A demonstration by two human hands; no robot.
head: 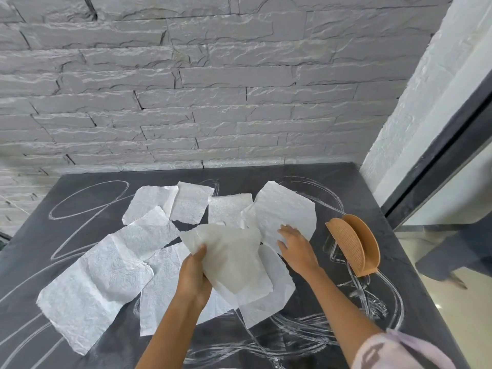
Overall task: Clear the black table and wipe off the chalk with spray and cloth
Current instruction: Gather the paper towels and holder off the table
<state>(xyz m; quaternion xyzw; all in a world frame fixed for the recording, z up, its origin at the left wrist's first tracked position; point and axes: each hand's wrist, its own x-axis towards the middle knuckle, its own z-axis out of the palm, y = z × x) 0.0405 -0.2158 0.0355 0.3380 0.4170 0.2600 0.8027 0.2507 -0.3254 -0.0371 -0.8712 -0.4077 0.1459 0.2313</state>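
The black table [165, 177] stands against a grey stone wall [186, 89], and its top is covered with white chalk marks [306, 331]. There are loops on the far left part and dense scribbles on the near right part. Many torn white tissue sheets [90, 288] lie spread over the middle of the table and overlap each other. The biggest one reaches toward the near left edge.

The left hand [193, 275] is in the middle of the table, above the sheets. Its thumb and fingers are curled around a bunch of tissue sheets [231, 257] and grip it from below. The bunch is lifted and stands higher than the sheets that lie flat.

The right hand [295, 245] is just beside this bunch, on its right side. Its fingers are straight and a little spread, and they rest flat on a wide tissue sheet [282, 209] that lies on the far right part of the pile. A light patterned sleeve [394, 352] covers the right arm near the bottom edge.

To the right of the right hand, near it but apart, an orange-brown woven napkin holder [354, 243] stands upright on the table, over some chalk lines. Beyond the right edge of the table there is a glass pane [452, 198] in a dark frame.
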